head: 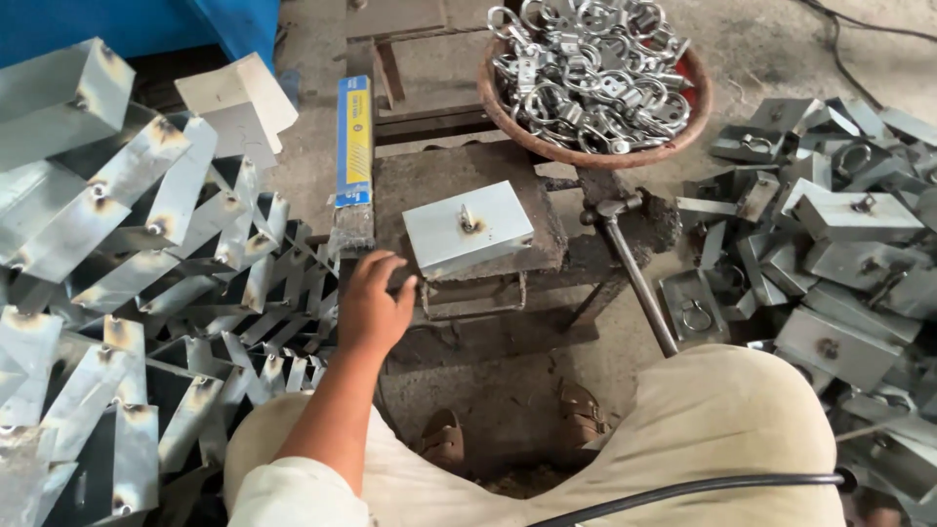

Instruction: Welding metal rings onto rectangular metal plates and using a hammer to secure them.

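Note:
My left hand [374,303] rests on the front left edge of a dark, worn metal work block [459,176], fingers curled over the edge, holding nothing loose. A folded sheet-metal bracket [468,228] with a small stud in its middle lies flat on the block, just right of my fingers. My right hand is out of view. A hammer [634,263] leans against the block's right side, head up, handle slanting down toward my right knee.
A rusty round bowl [595,83] heaped with metal rings stands behind the block. Several bare brackets [127,254] are stacked on the left; brackets with rings fitted [839,234] are piled on the right. A blue-and-yellow box [353,137] lies left of the block. A black cable [703,485] crosses my lap.

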